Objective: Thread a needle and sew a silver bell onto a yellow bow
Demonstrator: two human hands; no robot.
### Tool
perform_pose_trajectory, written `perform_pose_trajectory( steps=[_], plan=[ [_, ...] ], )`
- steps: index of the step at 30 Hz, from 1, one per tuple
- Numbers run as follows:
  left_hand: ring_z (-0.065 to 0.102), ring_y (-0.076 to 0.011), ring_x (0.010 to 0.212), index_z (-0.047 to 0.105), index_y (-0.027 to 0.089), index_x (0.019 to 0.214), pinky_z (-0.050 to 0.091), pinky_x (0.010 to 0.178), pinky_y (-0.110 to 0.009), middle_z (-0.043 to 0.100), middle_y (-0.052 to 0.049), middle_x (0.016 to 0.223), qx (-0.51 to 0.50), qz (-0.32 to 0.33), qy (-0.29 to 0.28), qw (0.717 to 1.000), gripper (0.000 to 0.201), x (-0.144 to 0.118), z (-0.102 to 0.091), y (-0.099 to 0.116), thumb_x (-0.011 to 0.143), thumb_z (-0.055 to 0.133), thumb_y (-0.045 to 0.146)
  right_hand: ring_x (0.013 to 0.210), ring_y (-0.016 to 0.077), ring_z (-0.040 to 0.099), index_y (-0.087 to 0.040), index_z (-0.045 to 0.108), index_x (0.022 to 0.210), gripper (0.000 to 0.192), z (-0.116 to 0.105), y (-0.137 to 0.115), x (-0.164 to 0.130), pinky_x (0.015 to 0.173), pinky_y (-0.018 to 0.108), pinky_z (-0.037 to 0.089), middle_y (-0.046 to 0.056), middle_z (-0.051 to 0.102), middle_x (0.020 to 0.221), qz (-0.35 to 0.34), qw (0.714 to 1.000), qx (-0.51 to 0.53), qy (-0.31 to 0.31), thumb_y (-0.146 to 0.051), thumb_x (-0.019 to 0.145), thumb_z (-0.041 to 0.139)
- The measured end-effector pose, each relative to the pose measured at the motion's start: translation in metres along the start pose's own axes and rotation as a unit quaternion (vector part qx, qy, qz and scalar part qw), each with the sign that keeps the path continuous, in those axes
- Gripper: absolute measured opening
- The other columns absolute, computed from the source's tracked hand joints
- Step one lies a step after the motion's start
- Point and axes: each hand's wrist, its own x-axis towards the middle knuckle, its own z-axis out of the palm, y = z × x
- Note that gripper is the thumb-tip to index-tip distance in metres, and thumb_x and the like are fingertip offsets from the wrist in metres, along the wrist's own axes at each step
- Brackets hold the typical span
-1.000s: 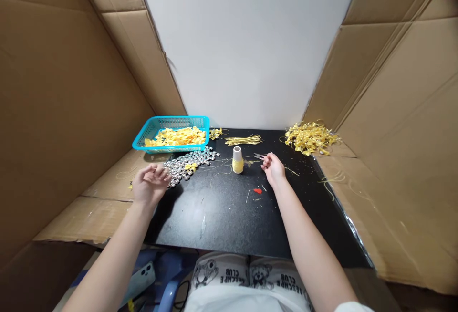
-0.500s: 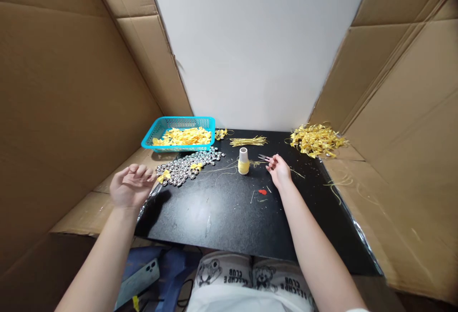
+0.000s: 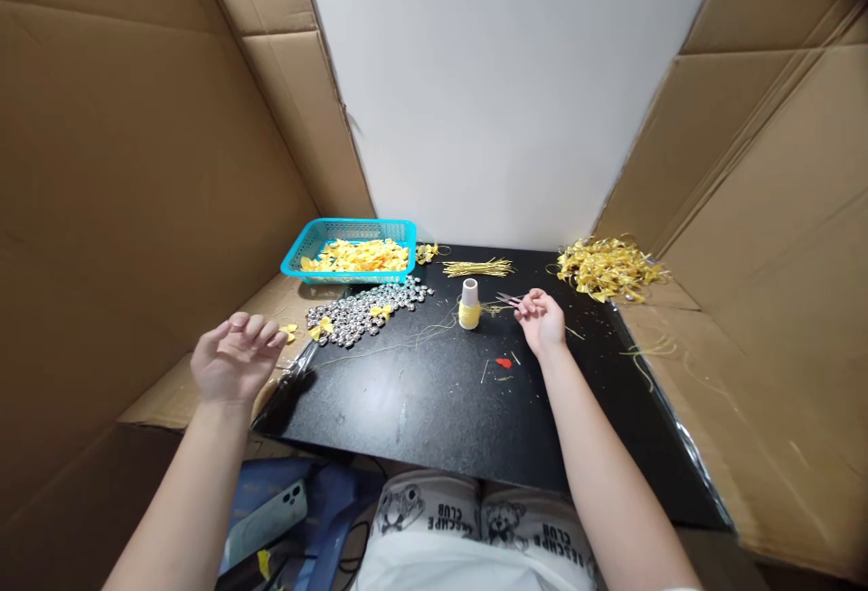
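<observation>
Left hand [image 3: 234,358] is hanging farther out to the left than a second ago, beyond the table edge, uncovering a yellow bow on the beads [image 3: 324,329] and another on the cardboard [image 3: 288,333]; the whole table is sliding rightward in view, presumably from a head turn. Its fingers are curling loosely, palm showing; whether they are pinching anything fine, I cannot tell. Right hand [image 3: 542,320] is staying near the spool [image 3: 469,314], fingers closing round small scissors [image 3: 506,300], blades pointing left toward the spool, probably being kept in the grip to spare picking them up. Yellow thread [image 3: 393,348] is running from the spool toward the left table edge, lying lower and farther left than before; its far end is too faint to follow. Spool is standing upright between the hands, likely so thread can come off freely. Farther out, silver beads [image 3: 356,314] are spreading along the left, one more bow [image 3: 380,312] resting among them, seemingly gathered for the left hand's reach. Behind, a turquoise basket [image 3: 345,277] is holding yellow pieces; a bundle of yellow strips [image 3: 478,267] is lying at the back, and a shiny yellow heap [image 3: 610,267] is sitting back right, perhaps for keeping the groups apart. Nearer, a red scrap [image 3: 503,362] is lying among clippings on the black table [image 3: 420,419].
</observation>
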Motion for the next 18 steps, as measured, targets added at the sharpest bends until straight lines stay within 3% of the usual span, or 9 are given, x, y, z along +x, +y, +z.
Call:
perform_pose_trajectory(
  steps=[8, 18],
  plan=[
    [0.035, -0.0090, 0.051, 0.048, 0.019, 0.064, 0.043, 0.053, -0.021, 0.033, 0.006, 0.053, 0.081, -0.003, 0.004, 0.997, 0.026, -0.011, -0.012, -0.006, 0.061, 0.072, 0.028, 0.054, 0.0102, 0.040, -0.023, 0.048, 0.072, 0.019, 0.010, -0.028, -0.013, 0.059, 0.025, 0.043, -0.007, 0.039, 0.060, -0.050, 0.997, 0.018, -0.047, -0.019, 0.056, 0.058],
    [0.033, -0.0090, 0.049, 0.046, 0.019, 0.062, 0.035, 0.050, -0.021, 0.037, 0.006, 0.051, 0.226, 0.027, -0.020, 0.974, 0.024, -0.016, -0.008, -0.019, 0.065, 0.066, 0.031, 0.057, 0.0101, 0.042, -0.023, 0.057, 0.071, 0.015, 0.018, -0.076, -0.025, 0.061, 0.025, 0.043, -0.005, 0.045, 0.060, -0.130, 0.981, 0.008, -0.144, -0.017, 0.060, 0.064]
  ],
)
